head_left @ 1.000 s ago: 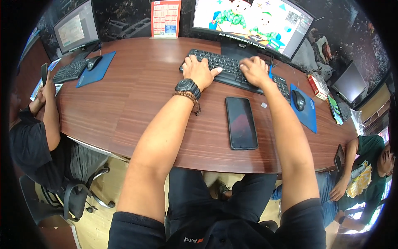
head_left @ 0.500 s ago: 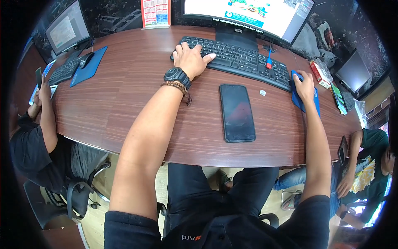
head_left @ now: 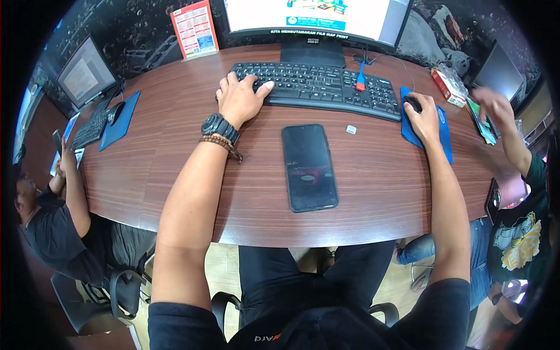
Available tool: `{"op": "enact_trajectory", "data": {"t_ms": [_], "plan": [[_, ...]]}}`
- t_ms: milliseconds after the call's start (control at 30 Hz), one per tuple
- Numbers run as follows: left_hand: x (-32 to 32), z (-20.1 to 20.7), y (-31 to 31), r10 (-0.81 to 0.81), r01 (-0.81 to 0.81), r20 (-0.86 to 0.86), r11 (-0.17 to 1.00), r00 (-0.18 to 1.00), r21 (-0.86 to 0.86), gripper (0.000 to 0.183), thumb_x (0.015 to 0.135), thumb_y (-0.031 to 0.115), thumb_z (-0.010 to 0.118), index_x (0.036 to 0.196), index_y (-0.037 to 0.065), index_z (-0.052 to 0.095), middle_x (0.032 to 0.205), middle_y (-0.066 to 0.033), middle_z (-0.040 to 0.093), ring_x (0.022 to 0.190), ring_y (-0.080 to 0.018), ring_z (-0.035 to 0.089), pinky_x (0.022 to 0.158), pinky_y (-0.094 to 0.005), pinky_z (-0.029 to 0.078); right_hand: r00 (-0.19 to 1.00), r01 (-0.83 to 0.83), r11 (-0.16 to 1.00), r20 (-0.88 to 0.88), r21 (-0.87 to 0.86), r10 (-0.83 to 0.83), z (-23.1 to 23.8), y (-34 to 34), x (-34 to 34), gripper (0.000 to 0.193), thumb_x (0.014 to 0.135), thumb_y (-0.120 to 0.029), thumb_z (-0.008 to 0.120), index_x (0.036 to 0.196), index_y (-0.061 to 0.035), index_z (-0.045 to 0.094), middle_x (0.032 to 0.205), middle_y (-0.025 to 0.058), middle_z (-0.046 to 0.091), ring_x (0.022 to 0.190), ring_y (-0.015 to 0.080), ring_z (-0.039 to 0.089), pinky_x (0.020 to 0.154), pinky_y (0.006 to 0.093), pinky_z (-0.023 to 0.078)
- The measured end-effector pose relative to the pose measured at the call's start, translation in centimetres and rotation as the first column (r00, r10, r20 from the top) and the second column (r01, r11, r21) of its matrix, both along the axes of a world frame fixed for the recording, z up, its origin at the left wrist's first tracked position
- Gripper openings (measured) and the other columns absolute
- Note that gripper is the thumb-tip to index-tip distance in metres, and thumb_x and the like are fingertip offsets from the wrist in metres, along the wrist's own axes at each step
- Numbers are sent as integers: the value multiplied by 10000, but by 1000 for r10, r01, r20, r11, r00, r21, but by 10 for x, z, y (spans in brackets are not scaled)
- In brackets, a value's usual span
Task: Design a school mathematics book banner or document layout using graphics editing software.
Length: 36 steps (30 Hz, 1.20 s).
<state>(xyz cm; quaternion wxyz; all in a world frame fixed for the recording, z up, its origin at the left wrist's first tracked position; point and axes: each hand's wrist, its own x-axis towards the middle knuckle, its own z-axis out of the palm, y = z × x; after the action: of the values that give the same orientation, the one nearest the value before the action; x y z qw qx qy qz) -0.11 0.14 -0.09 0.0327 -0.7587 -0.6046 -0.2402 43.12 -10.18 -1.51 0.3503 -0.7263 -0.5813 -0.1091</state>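
Note:
My left hand [head_left: 240, 100] rests on the left end of a black keyboard [head_left: 326, 100], its fingers spread over the keys and its thumb apart. A black watch and a beaded bracelet circle that wrist. My right hand [head_left: 426, 119] is curled over a dark mouse [head_left: 413, 104], mostly hidden under the fingers, on a blue mouse pad [head_left: 444, 137]. A black smartphone [head_left: 310, 167] lies face up between my forearms. Above it sits a small pale square piece [head_left: 351, 129]. A blue-and-red USB stick or card reader [head_left: 360, 80] lies across the keyboard's right part.
A lit monitor [head_left: 318, 14] stands behind the keyboard, with a calendar [head_left: 195, 30] to its left. At right are a red-and-white box [head_left: 449, 87] and a person's raised arm [head_left: 513, 137]. Another person [head_left: 58, 233] sits at left holding a phone, near a second monitor [head_left: 87, 73].
The view has shifted, so the desk items sit differently in it. The person at right has lifted an arm over the desk. My hands stay on the keyboard and mouse.

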Motion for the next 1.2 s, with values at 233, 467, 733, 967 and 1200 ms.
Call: {"op": "enact_trajectory", "data": {"t_ms": [233,467,733,967,1200], "plan": [[-8,-4,6,-6,-4,120,996,993,89,502,873,351,713,1174,-30,584,1220,-269,547,1144,-452,527,978,-514,454,999,-27,999,29,22,26,-5,2,1,367,841,-296,662,1166,-128,687,1249,153,584,1153,366,591,969,447,486],[-10,-2,0,34,-44,95,993,995,108,470,845,388,735,921,-66,639,1102,-262,540,1051,-439,530,945,-496,462,997,-77,993,-21,93,79,0,-8,-8,319,818,-219,667,1107,-88,698,1157,155,614,1097,359,615,941,429,504],[-6,10,-4,59,-57,88,998,994,-19,538,852,373,731,1012,-134,650,1201,-273,525,1141,-426,518,983,-472,470,996,-50,997,-68,60,54,6,-10,-14,322,822,-218,673,1112,-82,702,1183,152,602,1112,355,608,948,429,501],[-6,7,-2,57,-58,89,998,994,11,531,848,371,735,1005,-129,652,1204,-262,528,1140,-421,520,983,-468,472,995,-65,995,-76,72,70,5,-10,-12,323,818,-223,676,1104,-75,699,1171,160,594,1099,364,607,941,439,500],[-5,0,-5,-106,81,158,985,982,153,366,869,302,724,1054,-13,699,1290,-261,517,1249,-440,447,1033,-509,418,995,-54,997,-78,57,58,6,-14,-11,357,821,-256,683,1138,-92,683,1212,157,580,1113,376,603,937,451,501]]}}
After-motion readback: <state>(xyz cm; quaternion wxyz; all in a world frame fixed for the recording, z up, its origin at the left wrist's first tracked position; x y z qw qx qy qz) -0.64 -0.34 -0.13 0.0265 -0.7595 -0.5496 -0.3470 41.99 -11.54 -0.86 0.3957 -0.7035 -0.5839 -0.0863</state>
